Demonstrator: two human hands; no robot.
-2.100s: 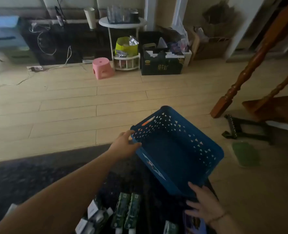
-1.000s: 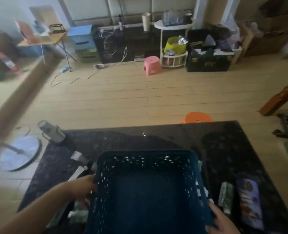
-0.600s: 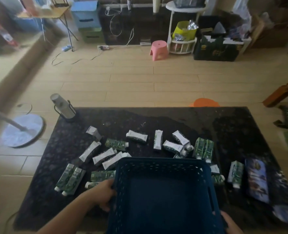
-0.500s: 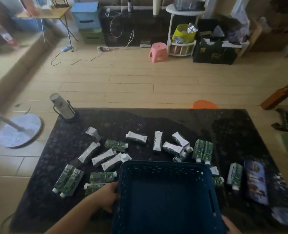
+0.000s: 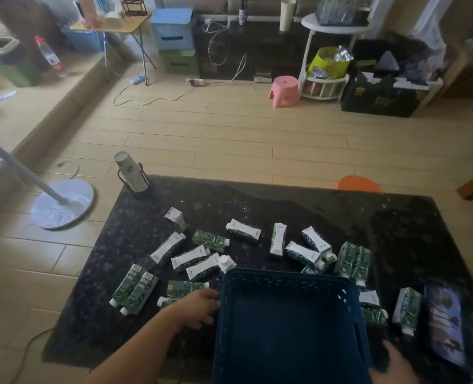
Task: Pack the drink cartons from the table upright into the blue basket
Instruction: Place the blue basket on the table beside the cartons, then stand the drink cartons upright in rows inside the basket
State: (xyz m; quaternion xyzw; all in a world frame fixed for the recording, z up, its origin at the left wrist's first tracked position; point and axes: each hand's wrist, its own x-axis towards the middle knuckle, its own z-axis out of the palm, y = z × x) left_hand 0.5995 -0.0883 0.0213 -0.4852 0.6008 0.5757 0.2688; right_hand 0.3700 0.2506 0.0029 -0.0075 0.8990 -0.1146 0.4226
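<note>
The blue basket (image 5: 285,275) stands empty at the near edge of the black stone table (image 5: 285,209). My left hand (image 5: 199,307) grips its left wall. My right hand (image 5: 393,364) holds its near right corner; most of that hand is cut off by the frame. Several green-and-white drink cartons (image 5: 243,230) lie on their sides across the table, to the left of, behind and to the right of the basket. One carton (image 5: 407,309) lies at the right near a flat printed packet (image 5: 443,325).
A paper cup in a black wire holder (image 5: 131,174) stands at the table's far left corner. A fan base (image 5: 63,206) sits on the floor at left. An orange stool (image 5: 357,184) shows behind the far table edge. A pink stool (image 5: 283,90) and boxes line the far wall.
The basket was held tilted in the air over the floor, then came down onto the table's near edge. My view dropped and now shows the scattered cartons. Both hands kept their hold.
</note>
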